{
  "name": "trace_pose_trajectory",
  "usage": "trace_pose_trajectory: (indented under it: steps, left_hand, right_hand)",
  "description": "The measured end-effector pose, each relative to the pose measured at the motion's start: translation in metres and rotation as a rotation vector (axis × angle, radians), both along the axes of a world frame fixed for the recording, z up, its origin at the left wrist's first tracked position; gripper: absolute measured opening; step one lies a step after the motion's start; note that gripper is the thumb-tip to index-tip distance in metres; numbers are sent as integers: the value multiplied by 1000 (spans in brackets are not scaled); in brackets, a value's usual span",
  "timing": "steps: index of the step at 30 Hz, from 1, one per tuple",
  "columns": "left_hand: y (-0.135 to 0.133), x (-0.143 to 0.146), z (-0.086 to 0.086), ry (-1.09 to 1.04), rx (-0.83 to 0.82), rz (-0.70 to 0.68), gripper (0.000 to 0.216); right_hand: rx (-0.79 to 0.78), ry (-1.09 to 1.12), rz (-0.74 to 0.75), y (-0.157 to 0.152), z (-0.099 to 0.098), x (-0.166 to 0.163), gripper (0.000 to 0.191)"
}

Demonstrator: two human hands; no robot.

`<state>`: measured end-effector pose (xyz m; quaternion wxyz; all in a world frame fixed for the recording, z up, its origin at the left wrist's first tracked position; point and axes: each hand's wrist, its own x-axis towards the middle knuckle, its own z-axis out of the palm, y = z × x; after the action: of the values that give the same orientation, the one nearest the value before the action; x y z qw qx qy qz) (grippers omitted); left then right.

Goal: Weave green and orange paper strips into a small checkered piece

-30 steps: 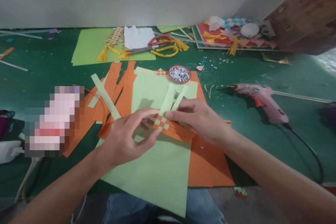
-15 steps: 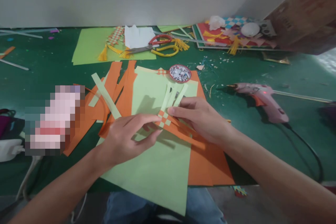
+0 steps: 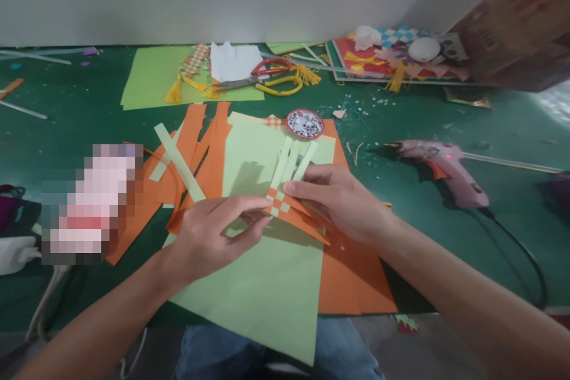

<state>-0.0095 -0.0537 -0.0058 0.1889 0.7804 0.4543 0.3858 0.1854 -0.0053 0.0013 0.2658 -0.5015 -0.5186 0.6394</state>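
Between my hands is a small checkered weave of orange and pale green paper strips (image 3: 279, 200). Its loose green ends fan upward, and its orange ends stretch to the lower right. My left hand (image 3: 222, 234) pinches the weave's left edge between thumb and fingers. On the upper right edge, the thumb of my right hand (image 3: 341, 193) presses on top, with the other fingers behind and partly hidden. Beneath the weave lies a pale green sheet (image 3: 262, 285), on top of orange sheets (image 3: 356, 282).
A pink glue gun (image 3: 449, 169) with a lit red light lies to the right, its cord trailing. Scissors (image 3: 262, 77), a small dish of beads (image 3: 305, 124) and a tray of crafts (image 3: 401, 56) are farther back. Loose orange strips (image 3: 193, 136) and a blurred-out object (image 3: 91, 205) lie left.
The weave and both hands are almost where they were. The weave's orange ends hang slightly differently, the lower one now ending shorter in view.
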Motion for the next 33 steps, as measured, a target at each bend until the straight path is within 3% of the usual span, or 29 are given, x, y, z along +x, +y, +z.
trace_pose_trajectory:
  steps: [6, 13, 15, 21, 26, 33]
  left_hand:
    - [0, 0, 1, 22, 63, -26, 10]
    - [1, 1, 1, -30, -12, -22, 8]
    - [1, 2, 1, -94, -67, -44, 11]
    - [3, 3, 5, -307, -469, -44, 13]
    - [5, 4, 5, -292, -517, -47, 30]
    - [4, 3, 5, -298, -530, -59, 34]
  right_hand:
    - [-4, 1, -2, 0, 0, 0, 35]
    - [2, -11, 14, 0, -1, 0, 37]
    - [7, -13, 14, 0, -1, 0, 38]
    - [59, -46, 0, -2, 0, -4, 41]
    - [110, -65, 27, -2, 2, -3, 40]
    - [198, -182, 54, -2, 1, 0, 40]
